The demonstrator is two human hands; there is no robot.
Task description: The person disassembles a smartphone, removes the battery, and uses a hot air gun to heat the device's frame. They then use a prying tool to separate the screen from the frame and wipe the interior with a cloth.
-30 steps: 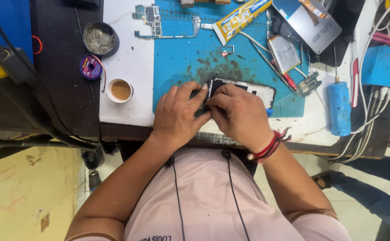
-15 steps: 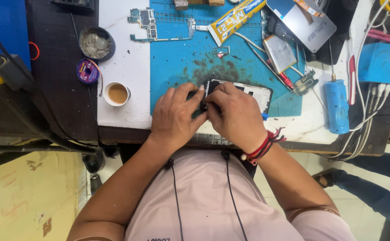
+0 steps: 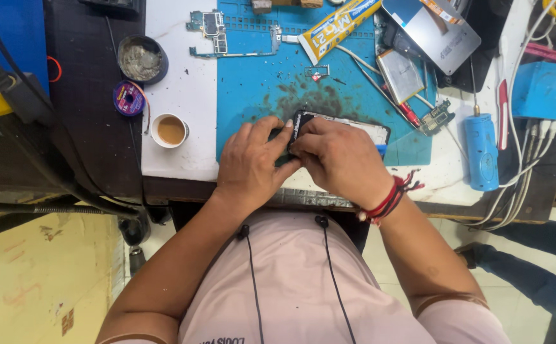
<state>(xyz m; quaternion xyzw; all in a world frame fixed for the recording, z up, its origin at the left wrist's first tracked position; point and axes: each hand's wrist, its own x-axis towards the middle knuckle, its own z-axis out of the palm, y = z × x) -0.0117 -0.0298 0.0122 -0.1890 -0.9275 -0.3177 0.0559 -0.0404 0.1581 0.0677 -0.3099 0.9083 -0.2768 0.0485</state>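
My work mat (image 3: 259,95) is teal-blue, smudged with dark grey stains at its centre. The phone frame (image 3: 348,127) I work on is black with a white inner panel. The green circuit board (image 3: 217,32) lies at upper centre, the yellow tube (image 3: 338,25) beside it. At right lies a blue cylinder (image 3: 482,150). Red threads (image 3: 392,197) wrap my right wrist. My shirt (image 3: 303,286) is pale pink.

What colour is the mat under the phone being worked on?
The mat is teal blue with dark smudges near the phone, seen best in the head view.
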